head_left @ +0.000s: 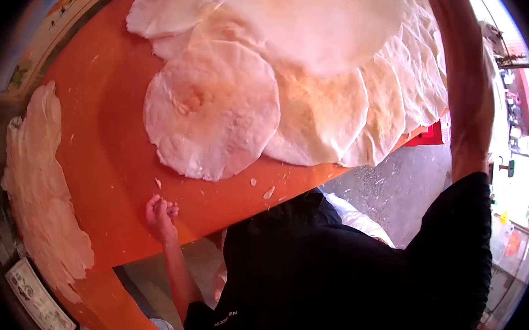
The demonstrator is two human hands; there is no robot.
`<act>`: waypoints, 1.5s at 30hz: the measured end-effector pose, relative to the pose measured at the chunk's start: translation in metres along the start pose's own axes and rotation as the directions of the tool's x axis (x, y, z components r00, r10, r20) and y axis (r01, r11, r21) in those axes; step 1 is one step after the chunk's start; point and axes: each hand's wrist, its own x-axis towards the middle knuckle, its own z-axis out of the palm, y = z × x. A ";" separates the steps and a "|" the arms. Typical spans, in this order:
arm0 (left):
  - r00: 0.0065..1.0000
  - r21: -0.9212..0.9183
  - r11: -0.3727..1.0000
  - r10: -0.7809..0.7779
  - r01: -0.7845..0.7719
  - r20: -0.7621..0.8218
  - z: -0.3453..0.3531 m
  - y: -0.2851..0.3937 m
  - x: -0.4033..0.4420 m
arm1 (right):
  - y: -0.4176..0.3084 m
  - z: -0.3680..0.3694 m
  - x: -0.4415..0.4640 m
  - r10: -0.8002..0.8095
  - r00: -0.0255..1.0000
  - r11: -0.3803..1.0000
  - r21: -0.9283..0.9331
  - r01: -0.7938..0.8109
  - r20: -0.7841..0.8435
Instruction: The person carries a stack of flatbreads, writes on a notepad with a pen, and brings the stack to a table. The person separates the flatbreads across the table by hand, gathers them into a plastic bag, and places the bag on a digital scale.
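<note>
My left hand [162, 214] hovers at the front edge of the orange table [113, 200], its fingers curled in with no object visible in them. Nearest to it is a round, thin, pale dough sheet [214, 110]. Several more dough sheets [322, 115] overlap in a row to the right. One large sheet [334, 19] looks blurred and closer to the camera, above the others. My right arm [468, 77] is raised along the right side; its hand is beyond the top of the view, so what it holds is hidden.
A layered pile of pale sheets [46, 198] lies along the table's left edge. Below it is a framed printed sign [40, 302]. A red crate [431, 135] shows under the right edge, above the grey floor [400, 180]. Small dough scraps [269, 193] dot the tabletop.
</note>
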 end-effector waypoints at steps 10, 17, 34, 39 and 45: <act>0.998 -0.004 0.998 0.055 -0.055 0.039 0.002 0.004 -0.004 | 0.184 0.096 -0.278 0.613 0.674 0.606 0.301 -0.736 0.413; 0.979 -0.180 0.972 0.172 -0.150 0.113 -0.002 -0.025 0.006 | 0.132 0.091 -0.330 0.398 0.909 0.845 -0.433 -0.313 0.119; 0.942 -0.201 0.934 0.318 -0.293 0.104 -0.007 -0.036 -0.013 | 0.125 0.142 -0.392 0.048 0.828 0.850 -0.458 0.260 0.559; 0.875 -0.079 0.875 0.482 -0.478 0.043 -0.009 -0.055 -0.017 | 0.088 0.130 -0.377 -0.018 0.851 0.787 -0.517 0.336 0.524; 0.956 0.003 0.958 0.285 -0.286 0.070 -0.021 -0.055 0.004 | 0.120 0.118 -0.395 -0.075 0.938 0.911 -0.360 0.202 0.338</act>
